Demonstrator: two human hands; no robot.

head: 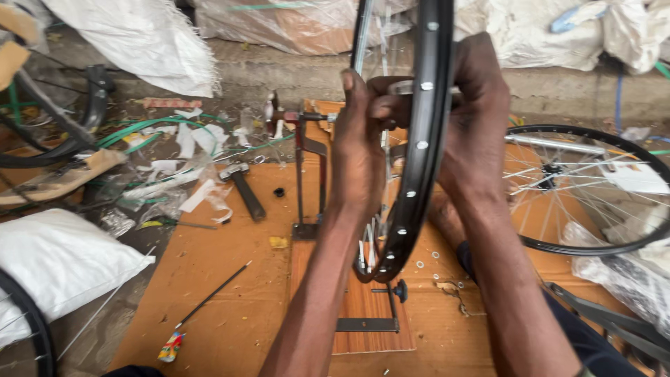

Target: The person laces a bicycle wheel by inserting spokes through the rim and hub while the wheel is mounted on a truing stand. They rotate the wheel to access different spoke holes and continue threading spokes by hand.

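A black bicycle rim with spoke holes stands upright, edge-on to me, in a red metal stand on a wooden board. My left hand is on the rim's left side, fingers curled toward it. On the other side, my right hand wraps around the rim. Between both hands I pinch a small silver tool at the rim. Thin silver spokes hang inside the rim near its bottom.
A hammer lies on the brown board to the left, near plastic scraps. A loose spoke and a small tube lie nearer. A spoked wheel lies at right. White sacks sit left and behind.
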